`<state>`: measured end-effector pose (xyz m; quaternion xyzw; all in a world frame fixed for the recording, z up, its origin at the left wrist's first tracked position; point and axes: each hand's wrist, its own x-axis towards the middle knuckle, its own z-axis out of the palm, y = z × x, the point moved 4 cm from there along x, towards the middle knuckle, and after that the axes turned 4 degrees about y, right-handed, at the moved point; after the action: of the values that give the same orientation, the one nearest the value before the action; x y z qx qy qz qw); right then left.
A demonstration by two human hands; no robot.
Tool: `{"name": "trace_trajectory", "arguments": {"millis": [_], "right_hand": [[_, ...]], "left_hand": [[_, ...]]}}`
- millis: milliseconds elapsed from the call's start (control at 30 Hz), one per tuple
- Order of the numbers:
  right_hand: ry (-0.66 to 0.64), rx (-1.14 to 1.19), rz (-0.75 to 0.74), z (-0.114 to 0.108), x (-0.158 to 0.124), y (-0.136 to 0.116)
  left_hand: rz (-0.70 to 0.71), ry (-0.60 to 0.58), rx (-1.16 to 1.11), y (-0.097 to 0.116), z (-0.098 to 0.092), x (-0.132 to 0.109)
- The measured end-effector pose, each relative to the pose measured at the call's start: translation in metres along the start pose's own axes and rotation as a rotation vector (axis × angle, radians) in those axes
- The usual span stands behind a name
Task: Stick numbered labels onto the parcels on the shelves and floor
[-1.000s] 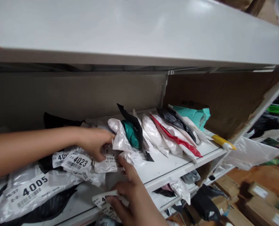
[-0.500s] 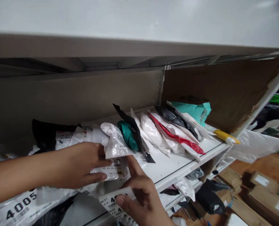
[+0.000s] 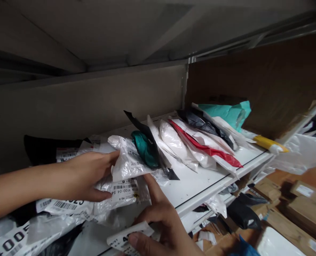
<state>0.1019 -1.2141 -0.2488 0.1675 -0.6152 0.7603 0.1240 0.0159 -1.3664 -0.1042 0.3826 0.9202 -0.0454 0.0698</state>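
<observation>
My left hand (image 3: 87, 174) reaches in from the left among the plastic mailer bags. Its fingertips rest against the side of a small white plastic bag (image 3: 128, 161), and its thumb is stretched apart. Below the thumb lies a clear-looking bag with a barcode label (image 3: 124, 190). My right hand (image 3: 164, 220) pinches a white printed label slip (image 3: 130, 236) under its thumb, which covers part of the large digits. Its index finger points up and touches the lower edge of the small white bag. A teal bag (image 3: 145, 149) leans just behind that bag.
On the white shelf (image 3: 184, 190), a row of white, black, red-edged (image 3: 206, 147) and turquoise packets (image 3: 230, 113) leans rightward. Labelled bags (image 3: 11, 238) pile up at lower left. A yellow roll (image 3: 270, 143) sticks out over the shelf edge. Cardboard boxes (image 3: 307, 213) stand on the floor.
The view has shifted, showing more of the shelf's underside above. My left hand has drawn slightly left, exposing more of the barcode label. My right hand still holds the slip.
</observation>
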Motion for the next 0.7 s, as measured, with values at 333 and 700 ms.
{"name": "trace_trajectory", "arguments": {"millis": [333,700], "right_hand": [[-0.164,-0.112,-0.147,0.0,0.025,-0.029],[0.054,-0.037,0.194,0.013,0.007,-0.007]], "left_hand": [[-0.006,0.039,0.035,0.0,0.002,0.003],[-0.025,-0.195,-0.245,0.012,-0.006,0.009]]}}
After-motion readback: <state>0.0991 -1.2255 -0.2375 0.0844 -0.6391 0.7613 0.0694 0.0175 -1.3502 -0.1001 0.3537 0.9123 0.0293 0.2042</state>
